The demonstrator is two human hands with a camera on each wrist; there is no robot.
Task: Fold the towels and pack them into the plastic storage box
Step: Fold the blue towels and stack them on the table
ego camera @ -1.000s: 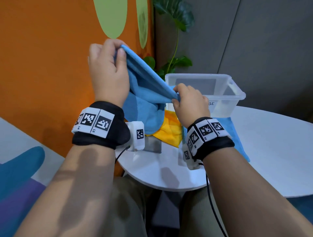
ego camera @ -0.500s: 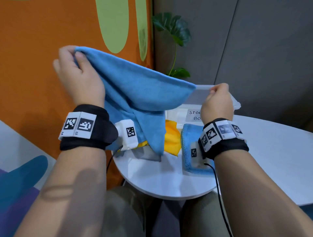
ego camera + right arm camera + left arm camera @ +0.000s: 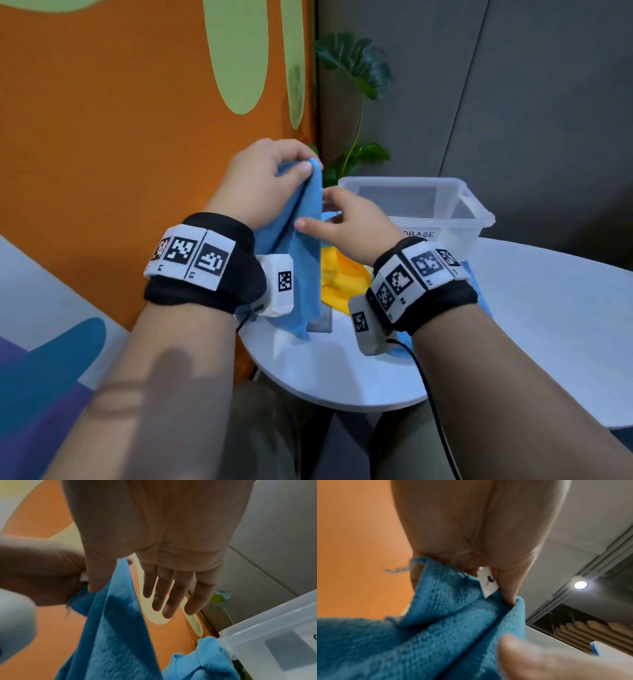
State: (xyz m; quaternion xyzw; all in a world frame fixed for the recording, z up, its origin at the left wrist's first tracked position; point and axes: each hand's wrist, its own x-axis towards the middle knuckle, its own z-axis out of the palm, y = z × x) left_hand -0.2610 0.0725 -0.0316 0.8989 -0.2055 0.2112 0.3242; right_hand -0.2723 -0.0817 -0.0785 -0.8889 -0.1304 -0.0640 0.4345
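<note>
Head view shows my left hand (image 3: 263, 181) pinching the top edge of the blue towel (image 3: 298, 260), which hangs just left of the plastic storage box (image 3: 455, 205), while my right hand (image 3: 352, 226) sits beside it, its 4 fingers (image 3: 171, 599) straight and empty.

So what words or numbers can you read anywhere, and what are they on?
"ORAGE": on the label on the front of the plastic storage box; its start is hidden behind the right hand.
"L4", "L5": small print under the square code tags on the left wristband; only roughly readable.
Right wristband print: too small to read.
White tag on the blue towel: a dark mark, no readable words.
</note>
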